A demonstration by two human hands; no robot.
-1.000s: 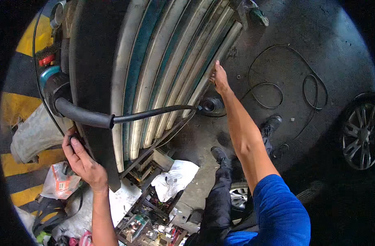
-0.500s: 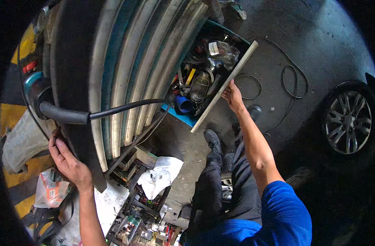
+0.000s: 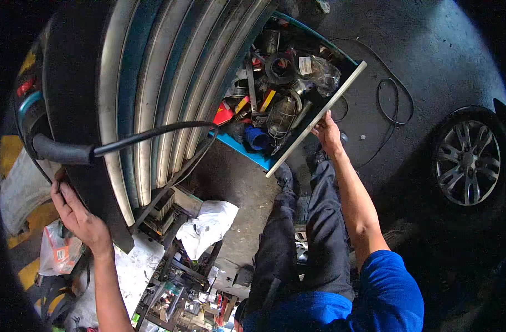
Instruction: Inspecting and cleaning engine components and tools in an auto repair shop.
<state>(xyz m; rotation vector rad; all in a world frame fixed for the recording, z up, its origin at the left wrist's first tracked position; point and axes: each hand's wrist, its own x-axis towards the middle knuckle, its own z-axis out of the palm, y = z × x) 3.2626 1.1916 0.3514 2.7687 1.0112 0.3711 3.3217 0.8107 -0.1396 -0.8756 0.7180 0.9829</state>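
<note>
A dark workshop floor (image 3: 430, 72) lies beside a ribbed cabinet (image 3: 145, 83). From the cabinet a drawer (image 3: 346, 86) juts out, crammed with loose parts, among them a blue cup (image 3: 257, 138) and a caged lamp (image 3: 280, 116). It looks heavy and rigid, best held mid-way along its pale front edge, where the right hand (image 3: 328, 134) pinches with curled fingers. The left hand (image 3: 84, 221) has bent fingers by the cabinet's left edge; whether it grips anything, I cannot tell. Farther right is a wheel (image 3: 468, 160).
</note>
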